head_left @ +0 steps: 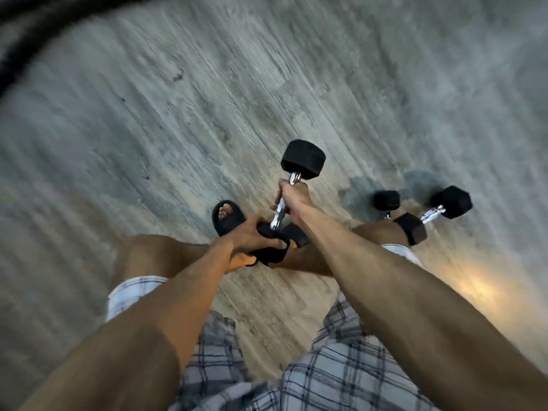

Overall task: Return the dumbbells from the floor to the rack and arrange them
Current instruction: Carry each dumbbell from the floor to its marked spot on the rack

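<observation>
A black hex dumbbell with a chrome handle [303, 159] is held above the grey wood floor, tilted with its far head up. My right hand [292, 197] is wrapped around the handle. My left hand [252, 237] grips the near head from the left. Two more black dumbbells lie on the floor to the right. The nearer one [386, 200] is partly hidden behind my right knee. The farther one [451, 201] shows both heads and its handle. No rack is in view.
My left foot in a black sandal [226, 216] stands just left of the held dumbbell. A thick black curved object [29, 34], blurred, crosses the top left corner. Grey wood floor [207, 99] stretches ahead and to the left.
</observation>
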Demonstrator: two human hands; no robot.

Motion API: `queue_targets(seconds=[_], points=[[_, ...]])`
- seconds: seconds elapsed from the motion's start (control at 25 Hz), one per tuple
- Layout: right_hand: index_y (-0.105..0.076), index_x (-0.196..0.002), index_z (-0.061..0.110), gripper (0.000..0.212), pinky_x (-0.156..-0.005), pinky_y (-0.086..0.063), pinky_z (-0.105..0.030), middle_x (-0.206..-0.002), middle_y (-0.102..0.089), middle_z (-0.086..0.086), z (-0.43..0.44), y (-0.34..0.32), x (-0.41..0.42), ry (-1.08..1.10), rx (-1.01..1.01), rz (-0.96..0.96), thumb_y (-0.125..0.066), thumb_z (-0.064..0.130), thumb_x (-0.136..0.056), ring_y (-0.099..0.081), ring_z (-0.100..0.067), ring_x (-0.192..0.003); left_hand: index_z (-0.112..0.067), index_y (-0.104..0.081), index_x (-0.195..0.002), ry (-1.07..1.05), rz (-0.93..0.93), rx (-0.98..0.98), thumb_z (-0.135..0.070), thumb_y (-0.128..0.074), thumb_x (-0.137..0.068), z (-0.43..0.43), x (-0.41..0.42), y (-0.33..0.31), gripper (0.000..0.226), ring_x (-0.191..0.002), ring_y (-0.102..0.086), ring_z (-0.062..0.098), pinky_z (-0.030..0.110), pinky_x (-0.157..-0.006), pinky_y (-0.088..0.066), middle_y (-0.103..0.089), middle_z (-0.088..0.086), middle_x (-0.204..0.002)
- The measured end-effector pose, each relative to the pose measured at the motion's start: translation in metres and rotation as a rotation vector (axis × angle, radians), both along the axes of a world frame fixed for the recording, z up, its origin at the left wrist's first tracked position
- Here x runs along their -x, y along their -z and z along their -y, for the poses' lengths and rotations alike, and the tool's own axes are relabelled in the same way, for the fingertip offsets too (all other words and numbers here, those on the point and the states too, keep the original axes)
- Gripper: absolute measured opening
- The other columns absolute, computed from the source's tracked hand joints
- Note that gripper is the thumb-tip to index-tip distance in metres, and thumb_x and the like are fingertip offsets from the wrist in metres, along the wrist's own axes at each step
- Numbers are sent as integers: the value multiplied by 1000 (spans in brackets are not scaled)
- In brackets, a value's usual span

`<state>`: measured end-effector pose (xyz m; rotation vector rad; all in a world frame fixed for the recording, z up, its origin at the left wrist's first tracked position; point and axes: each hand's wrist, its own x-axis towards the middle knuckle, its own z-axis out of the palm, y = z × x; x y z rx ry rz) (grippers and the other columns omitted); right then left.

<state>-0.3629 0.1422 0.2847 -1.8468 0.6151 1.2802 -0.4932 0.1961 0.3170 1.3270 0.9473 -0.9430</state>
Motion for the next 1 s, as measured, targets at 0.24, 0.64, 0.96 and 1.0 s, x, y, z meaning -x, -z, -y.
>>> queue_targets(seconds=[0.24,0.64,0.96,1.0], points=[[-53,-83,5,8,-69,-59,-57,-58,-54,-9,-35,-180,31,-305,-98,36,-47,9,-86,-53,-21,-47,-35,-58,-111,-259,-61,66,-46,-90,-53,-16,43,-179,66,-110,-62,19,37,-94,-54,-62,2,-123],[-49,-91,3,8,-62,-59,-42,-67,-51,-10,-52,-324,123,-812,-212,-3,-41,5,-93,-55,-22,-54,-35,-56,-115,-625,-73,15,-52,-88,-51,29,141,-324,73,-105,-63,20,41,-90,-57,-62,1,-117],[-47,-92,1,7,-58,-58,-41,-68,-50,-13,-53,-335,260,-1217,-152,-111,-42,3,-96,-56,-26,-56,-36,-59,-111,-994,-45,25,-61,-87,-47,84,266,-332,75,-99,-70,22,38,-78,-61,-65,2,-115],[-47,-92,0,6,-60,-59,-43,-69,-51,-14,-53,-338,280,-1279,-147,-115,-42,3,-96,-57,-26,-57,-34,-58,-113,-1025,-28,41,-62,-86,-49,89,283,-336,74,-99,-70,22,35,-76,-61,-65,2,-116]])
